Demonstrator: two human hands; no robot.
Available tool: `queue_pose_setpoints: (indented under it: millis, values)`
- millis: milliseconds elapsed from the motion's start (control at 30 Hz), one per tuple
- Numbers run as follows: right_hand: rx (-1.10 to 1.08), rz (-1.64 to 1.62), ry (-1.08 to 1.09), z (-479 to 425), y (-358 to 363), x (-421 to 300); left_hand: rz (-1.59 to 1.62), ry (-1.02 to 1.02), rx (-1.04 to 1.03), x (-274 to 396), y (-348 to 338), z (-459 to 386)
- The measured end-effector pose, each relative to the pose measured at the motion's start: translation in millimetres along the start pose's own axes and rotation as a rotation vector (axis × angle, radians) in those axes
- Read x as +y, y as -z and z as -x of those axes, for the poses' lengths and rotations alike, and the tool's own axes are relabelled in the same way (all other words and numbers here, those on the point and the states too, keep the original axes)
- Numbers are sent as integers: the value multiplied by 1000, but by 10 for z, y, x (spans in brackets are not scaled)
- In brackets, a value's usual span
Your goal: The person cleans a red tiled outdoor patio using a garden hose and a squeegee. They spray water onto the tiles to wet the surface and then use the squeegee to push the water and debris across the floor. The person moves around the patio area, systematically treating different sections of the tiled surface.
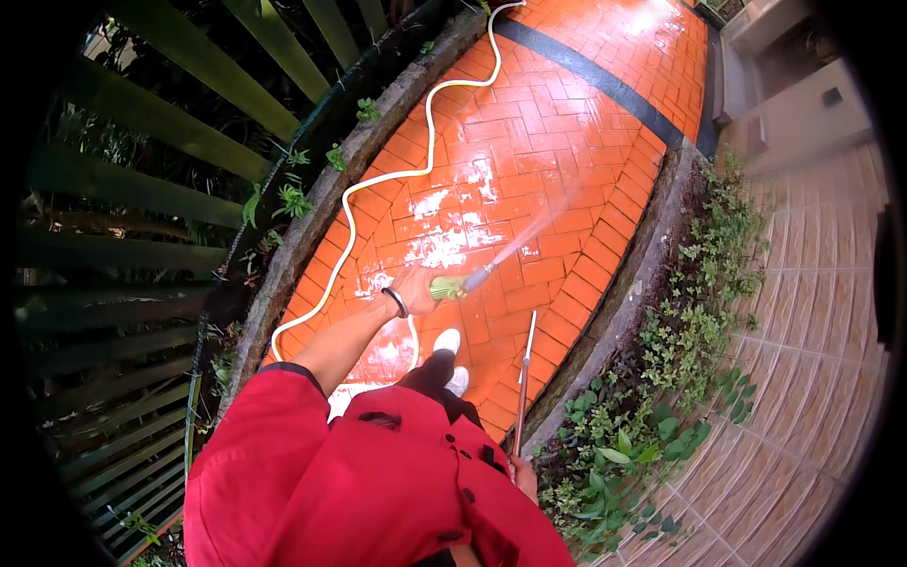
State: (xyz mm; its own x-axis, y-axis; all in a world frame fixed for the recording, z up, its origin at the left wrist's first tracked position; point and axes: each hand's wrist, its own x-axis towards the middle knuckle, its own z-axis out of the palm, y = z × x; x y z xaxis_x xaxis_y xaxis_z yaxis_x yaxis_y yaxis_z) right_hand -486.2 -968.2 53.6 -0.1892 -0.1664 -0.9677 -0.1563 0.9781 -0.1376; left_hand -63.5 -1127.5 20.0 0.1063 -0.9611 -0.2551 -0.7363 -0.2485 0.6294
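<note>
My left hand point(417, 289), with a dark band at the wrist, grips a green hose nozzle point(449, 287) with a grey tip. From the tip a jet of water point(528, 232) sprays forward and to the right over wet orange brick paving point(510, 163). A pale yellow garden hose point(349, 205) winds along the paving's left side and loops back below my left hand. Low at my right side, my right hand point(524, 478) is closed around a long pole point(523, 404), brown below and whitish at its far end. What the pole's near end looks like is hidden.
A stone curb point(382, 120) and a green slatted fence point(127, 248) run along the left. On the right, a curved curb point(623, 298) borders low plants point(680, 340) beside a tiled wall point(801, 326). A dark band point(588, 71) crosses the paving ahead. My white shoes point(447, 341) stand on wet bricks.
</note>
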Motion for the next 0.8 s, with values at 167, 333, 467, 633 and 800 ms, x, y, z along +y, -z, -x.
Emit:
queue_pose_setpoints:
  millis: [167,333,467,633,800]
  values:
    - [-16,-17,32,33,-11,-5,-47,266,78,-391,-94,-55]
    - [-53,38,40,-9,-8,79,-197,-95,-207,-168,-454,99]
    - [-6,-31,-39,1,-19,112,-144,-39,-173,3,-623,165]
    - [-7,-63,6,-105,-9,264,-178,161,-146,-52,-399,140]
    - [-85,-61,8,-303,103,444,-217,-149,-270,345,-809,508]
